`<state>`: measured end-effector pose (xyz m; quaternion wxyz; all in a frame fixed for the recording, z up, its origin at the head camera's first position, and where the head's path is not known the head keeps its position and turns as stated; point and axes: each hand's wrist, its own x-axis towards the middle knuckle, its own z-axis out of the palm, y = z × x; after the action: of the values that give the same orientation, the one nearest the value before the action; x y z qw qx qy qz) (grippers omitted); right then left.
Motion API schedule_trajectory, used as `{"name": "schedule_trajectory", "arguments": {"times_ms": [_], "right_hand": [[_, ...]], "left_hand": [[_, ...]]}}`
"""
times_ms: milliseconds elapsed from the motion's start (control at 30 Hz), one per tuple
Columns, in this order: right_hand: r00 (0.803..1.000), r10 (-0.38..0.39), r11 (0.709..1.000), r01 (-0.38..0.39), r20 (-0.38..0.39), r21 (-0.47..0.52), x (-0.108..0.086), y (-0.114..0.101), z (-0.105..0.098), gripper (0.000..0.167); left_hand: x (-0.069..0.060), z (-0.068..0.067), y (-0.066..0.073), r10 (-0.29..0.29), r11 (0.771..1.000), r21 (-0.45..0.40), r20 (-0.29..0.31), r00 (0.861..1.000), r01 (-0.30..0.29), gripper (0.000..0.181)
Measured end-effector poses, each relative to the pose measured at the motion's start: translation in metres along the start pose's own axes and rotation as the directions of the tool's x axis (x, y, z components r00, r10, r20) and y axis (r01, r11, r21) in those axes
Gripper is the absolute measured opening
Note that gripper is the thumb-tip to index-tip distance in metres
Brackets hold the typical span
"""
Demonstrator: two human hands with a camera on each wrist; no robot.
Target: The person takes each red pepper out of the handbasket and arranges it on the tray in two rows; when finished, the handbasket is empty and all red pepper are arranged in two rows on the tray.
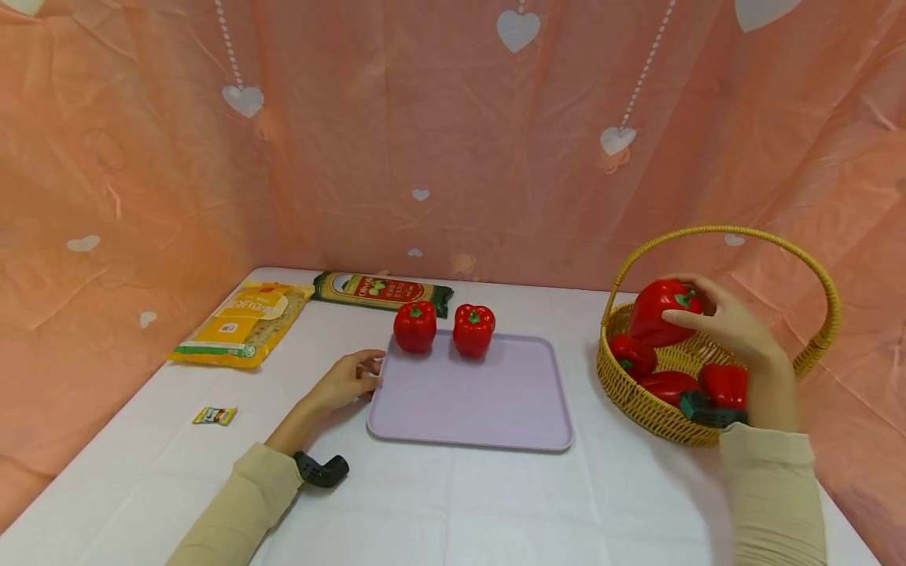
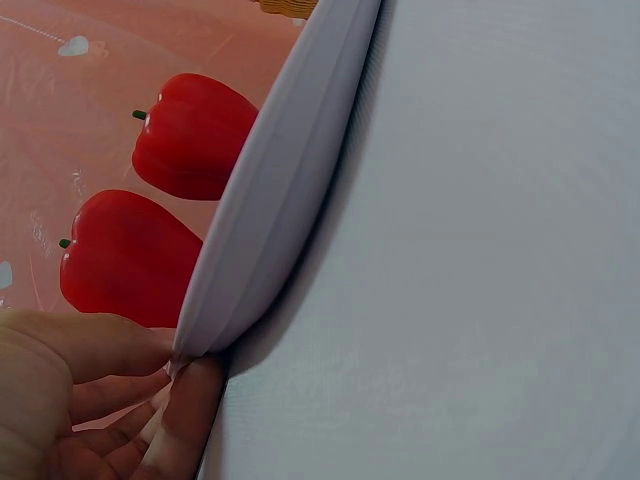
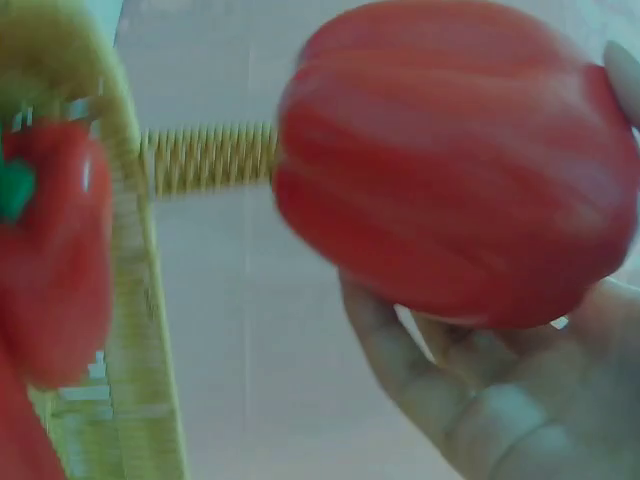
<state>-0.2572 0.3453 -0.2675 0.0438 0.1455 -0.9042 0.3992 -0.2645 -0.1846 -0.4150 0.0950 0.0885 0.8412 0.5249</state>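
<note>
My right hand (image 1: 729, 318) grips a red bell pepper (image 1: 663, 313) above the wicker basket (image 1: 640, 405), under its arched handle. The right wrist view shows the same pepper (image 3: 455, 165) with fingers curled beneath it. Several more red peppers lie in the basket, one of them (image 1: 725, 384) close to the wrist. With thumb and fingers, my left hand (image 1: 347, 381) pinches the left rim of a pale purple tray (image 1: 470, 401). Two red bell peppers (image 1: 415, 327) (image 2: 195, 135) stand upright side by side along the tray's back edge.
A yellow food packet (image 1: 241, 326) lies at the back left, beside a long green and red package (image 1: 382, 289) behind the tray. A small wrapped sweet (image 1: 215, 415) is left of my left hand. A pink curtain (image 1: 439, 141) hangs behind the white-covered table (image 1: 495, 503).
</note>
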Motion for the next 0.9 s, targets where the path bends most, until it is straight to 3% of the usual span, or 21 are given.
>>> {"name": "schedule_trajectory", "arguments": {"times_ms": [167,233,467,700,900], "right_hand": [[0.979,-0.196,0.968,0.184,0.055,0.172,0.007,-0.016,0.023,0.048],[0.971,-0.23,0.954,0.212,0.063,0.214,0.01,-0.02,0.034,0.05],[0.981,-0.177,0.958,0.153,0.077,0.243,0.024,-0.028,0.077,0.061],[0.992,-0.108,0.975,0.093,0.067,0.2,0.041,-0.023,0.117,0.066],[0.995,-0.074,0.985,0.062,0.066,0.164,0.053,-0.018,0.141,0.067]], "left_hand": [[0.0,0.0,0.0,-0.004,1.0,0.007,-0.007,1.0,0.004,0.053],[-0.001,0.0,0.0,-0.008,1.0,0.01,-0.009,1.0,0.008,0.053],[-0.001,0.0,0.001,-0.006,1.0,0.009,-0.012,1.0,0.007,0.052],[0.0,0.0,-0.001,0.079,0.997,-0.012,0.002,0.997,-0.079,0.05],[0.0,0.001,-0.001,0.071,0.997,-0.018,-0.001,0.997,-0.071,0.05]]}}
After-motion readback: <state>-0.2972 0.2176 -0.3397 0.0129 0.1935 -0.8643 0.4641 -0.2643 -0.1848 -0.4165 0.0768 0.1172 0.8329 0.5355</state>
